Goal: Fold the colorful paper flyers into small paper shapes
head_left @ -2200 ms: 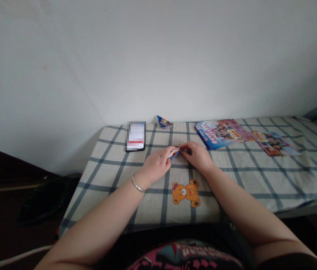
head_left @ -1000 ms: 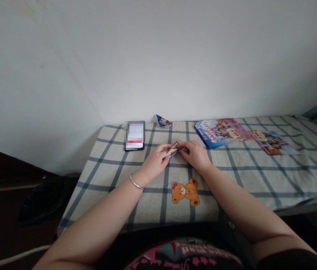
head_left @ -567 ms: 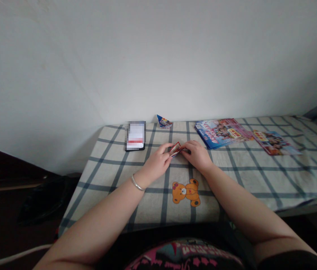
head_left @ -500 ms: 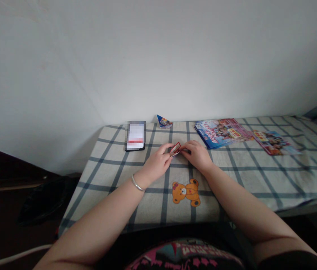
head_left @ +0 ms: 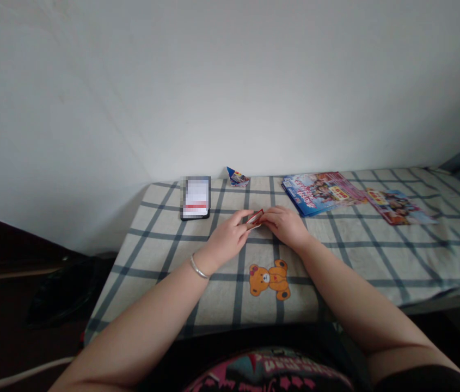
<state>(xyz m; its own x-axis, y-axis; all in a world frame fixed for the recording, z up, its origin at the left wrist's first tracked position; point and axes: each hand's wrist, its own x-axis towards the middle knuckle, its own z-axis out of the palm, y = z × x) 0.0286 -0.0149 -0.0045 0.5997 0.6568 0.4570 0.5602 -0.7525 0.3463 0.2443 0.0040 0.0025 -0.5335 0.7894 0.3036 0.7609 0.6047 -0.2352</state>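
A small folded paper (head_left: 255,219) with a red edge and a pale inner side is held between my two hands, above the middle of the checked cloth. My left hand (head_left: 230,233) pinches its left end, thumb and fingers closed on it; a silver bangle circles that wrist. At the other end my right hand (head_left: 286,224) grips the paper with bent fingertips, which hide part of it. Beyond the hands, close to the wall, stands a blue folded paper piece (head_left: 238,177) with a pointed tip.
A phone (head_left: 196,197) with a lit, blurred screen lies at the back left. Printed flyers (head_left: 315,193) are stacked at right, beside another flyer (head_left: 401,207). The checked tablecloth (head_left: 164,239) carries a printed bear (head_left: 269,280). A white wall (head_left: 230,87) borders the back.
My right hand has shifted slightly, its fingers now lying flatter over the paper's right end. The paper's opening looks narrower. Both hands keep their hold.
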